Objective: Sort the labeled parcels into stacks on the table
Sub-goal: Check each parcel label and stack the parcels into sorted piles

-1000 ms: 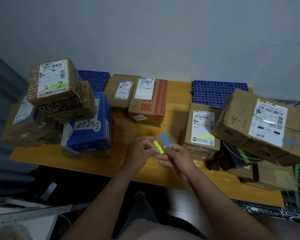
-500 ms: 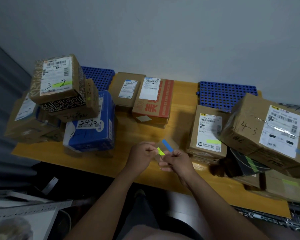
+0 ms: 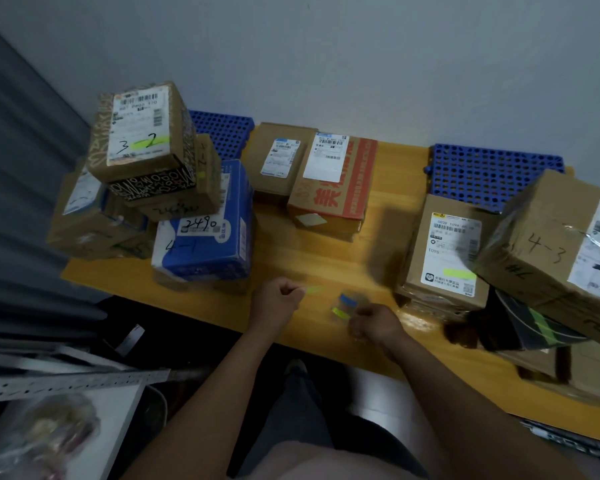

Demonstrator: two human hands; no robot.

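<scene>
at the near edge of the table (image 3: 326, 258), the left hand (image 3: 278, 299) pinches a green sticker (image 3: 312, 289). the right hand (image 3: 374, 323), a little apart, grips a sticker sheet (image 3: 346, 300), blurred. beyond them, the blue 4-1 parcel (image 3: 201, 244) and the 3-2 box (image 3: 139, 133) stand stacked toward the left edge, with the 4-3 box (image 3: 548, 251) at the right. the red-printed box (image 3: 340, 192) lies near the far edge.
</scene>
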